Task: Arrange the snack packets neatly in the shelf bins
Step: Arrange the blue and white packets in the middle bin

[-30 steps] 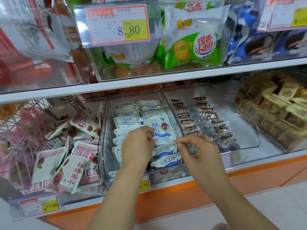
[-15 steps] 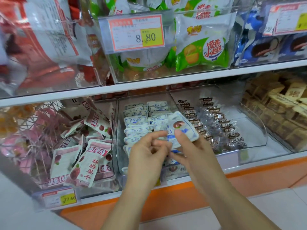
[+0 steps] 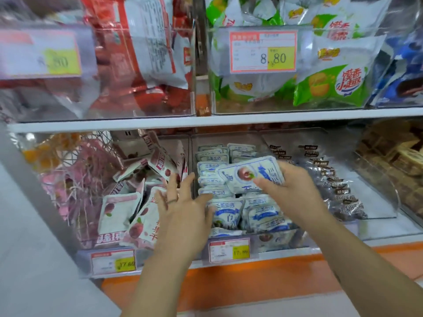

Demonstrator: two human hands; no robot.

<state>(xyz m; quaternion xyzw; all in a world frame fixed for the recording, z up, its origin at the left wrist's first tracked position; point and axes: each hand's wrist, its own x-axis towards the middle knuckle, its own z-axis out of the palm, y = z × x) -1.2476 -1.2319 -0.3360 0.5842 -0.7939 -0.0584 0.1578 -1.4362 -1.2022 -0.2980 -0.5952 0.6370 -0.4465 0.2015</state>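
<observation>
A clear middle bin (image 3: 196, 154) on the lower shelf holds rows of blue-and-white snack packets (image 3: 263, 211). My right hand (image 3: 290, 186) grips one blue-and-white packet (image 3: 249, 173) flat above those rows, thumb on its front edge. My left hand (image 3: 183, 207) hovers with fingers spread at the bin's left wall, holding nothing, its thumb close to the packets in the bin. The bin to the left holds a loose jumble of pink-and-white plum packets (image 3: 119, 211).
A bin of dark clear-wrapped plum packets (image 3: 338, 188) sits to the right, then a bin of brown wrapped cakes (image 3: 393, 161). The upper shelf (image 3: 206, 121) carries red, green-white (image 3: 329, 85) and blue bags. Price tags (image 3: 229, 249) hang on the bin fronts above an orange base.
My left hand let go of the blue-and-white packet and opened toward the left. My right hand kept the packet and turned it flat over the bin. The view shifted left.
</observation>
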